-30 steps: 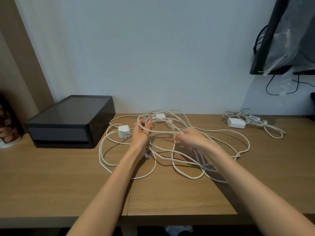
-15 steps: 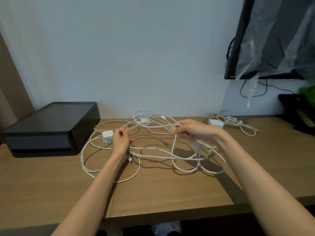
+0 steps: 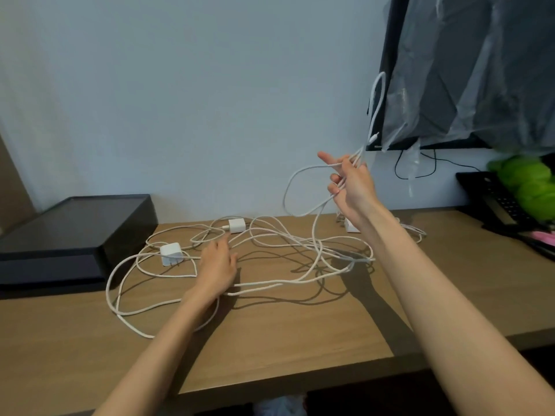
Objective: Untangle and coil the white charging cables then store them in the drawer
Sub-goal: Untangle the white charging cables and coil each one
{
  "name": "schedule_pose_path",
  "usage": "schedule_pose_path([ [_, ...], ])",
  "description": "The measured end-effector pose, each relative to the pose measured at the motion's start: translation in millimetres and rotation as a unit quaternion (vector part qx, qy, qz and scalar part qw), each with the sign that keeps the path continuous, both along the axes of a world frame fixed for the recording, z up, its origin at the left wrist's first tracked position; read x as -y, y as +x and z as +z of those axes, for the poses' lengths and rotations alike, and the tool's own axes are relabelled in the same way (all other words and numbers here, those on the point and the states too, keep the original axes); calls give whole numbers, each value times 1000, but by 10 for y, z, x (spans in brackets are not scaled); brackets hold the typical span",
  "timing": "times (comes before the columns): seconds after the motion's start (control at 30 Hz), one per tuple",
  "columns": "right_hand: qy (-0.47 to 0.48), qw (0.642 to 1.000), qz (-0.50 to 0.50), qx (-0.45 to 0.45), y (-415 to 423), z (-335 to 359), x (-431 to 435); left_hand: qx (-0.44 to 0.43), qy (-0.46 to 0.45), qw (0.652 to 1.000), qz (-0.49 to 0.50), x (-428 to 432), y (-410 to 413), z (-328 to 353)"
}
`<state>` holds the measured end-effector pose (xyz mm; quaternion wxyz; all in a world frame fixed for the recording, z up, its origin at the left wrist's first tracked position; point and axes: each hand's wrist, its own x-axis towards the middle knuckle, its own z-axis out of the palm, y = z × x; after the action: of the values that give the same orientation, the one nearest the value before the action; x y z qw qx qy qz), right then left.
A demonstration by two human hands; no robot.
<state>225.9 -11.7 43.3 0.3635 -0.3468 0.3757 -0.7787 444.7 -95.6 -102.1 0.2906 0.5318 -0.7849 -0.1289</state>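
Note:
A tangle of white charging cables sprawls over the wooden desk, with two white plug adapters among the loops. My right hand is raised above the desk and pinches several cable strands; a loop with its plug end sticks up above the fingers, and another loop hangs to the left. My left hand rests flat with relaxed fingers on the cables lying on the desk. The black drawer box stands shut at the far left.
A third adapter with its own cable lies behind my right wrist. A plastic-wrapped monitor hangs at the upper right. A black keyboard and a green object sit at the right edge.
My right hand has lifted up and to the right, pulling cable strands off the desk. My left hand has let go of the cable and lowered onto the strands on the desk.

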Motion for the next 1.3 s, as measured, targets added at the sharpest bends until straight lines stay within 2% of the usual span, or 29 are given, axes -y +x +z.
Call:
schedule_pose_path([
  [0.07,-15,999,20,25,-7,9,-1,-2,-48,999,-3,-144,-80,172],
  [0.13,-18,999,32,39,-1,6,3,-4,-95,993,-73,-312,-180,372],
  [0.17,-17,998,36,40,6,-3,7,34,-83,988,-123,-404,-233,470],
  [0.27,-10,999,29,25,12,-41,27,176,71,948,-257,-671,-350,612],
  [0.33,-2,1000,19,4,2,-84,45,205,138,918,-309,-751,-346,542],
  [0.43,-6,999,40,-7,4,-180,79,186,126,908,-353,-717,-245,455],
  [0.63,92,981,128,-113,245,-457,93,25,24,927,-373,-634,-109,742],
  [0.7,134,957,181,-181,303,-508,42,-4,-13,935,-353,-587,-85,798],
  [0.77,193,904,237,-298,322,-511,-24,-39,-33,943,-329,-521,-66,817],
  [0.83,238,848,313,-356,322,-514,-30,-66,-44,947,-311,-481,-49,837],
  [0.93,297,798,389,-353,289,-459,16,-93,-90,948,-292,-450,-21,873],
  [1.03,326,755,404,-401,252,-380,-17,-125,-123,947,-268,-440,18,911],
  [1.2,373,715,404,-432,237,-387,-33,-209,-162,939,-220,-460,81,967],
  [1.3,408,686,410,-442,187,-440,39,-152,-226,937,-221,-493,109,993],
])
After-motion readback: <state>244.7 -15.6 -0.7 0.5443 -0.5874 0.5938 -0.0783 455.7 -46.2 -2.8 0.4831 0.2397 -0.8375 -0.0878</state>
